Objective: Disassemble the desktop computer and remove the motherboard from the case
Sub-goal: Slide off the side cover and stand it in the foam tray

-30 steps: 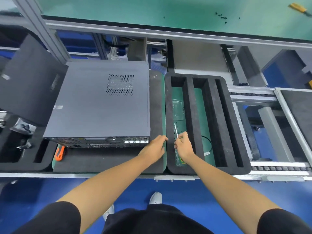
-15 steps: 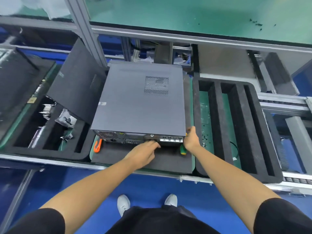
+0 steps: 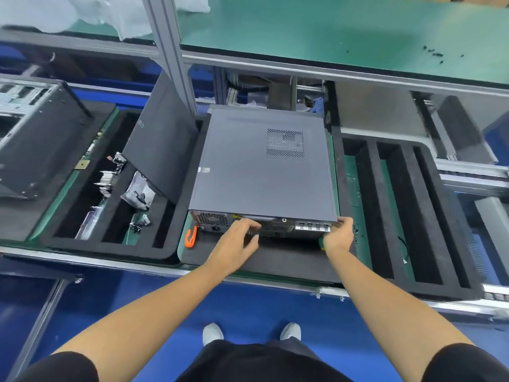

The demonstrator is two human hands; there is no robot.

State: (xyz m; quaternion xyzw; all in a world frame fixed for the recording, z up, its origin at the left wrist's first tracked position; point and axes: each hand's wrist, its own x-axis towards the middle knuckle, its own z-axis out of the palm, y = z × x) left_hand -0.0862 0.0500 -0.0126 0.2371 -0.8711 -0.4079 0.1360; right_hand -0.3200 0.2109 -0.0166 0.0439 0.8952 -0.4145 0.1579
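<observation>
On foam pad: closed grey computer case [image 3: 261,172], vented lid.
Left hand [image 3: 237,244] open, touching rear panel; right hand [image 3: 338,235] grips green-handled tool [image 3: 321,242] at corner.

Conveyor line [image 3: 115,264] with aluminium rails carries black foam mat [image 3: 278,260]; closed grey computer case [image 3: 264,172] lies flat on mat. Orange tool [image 3: 191,237] on mat, just left of case's near corner. Slotted foam tray [image 3: 396,216] right of case; second foam tray [image 3: 110,244] left of case
</observation>
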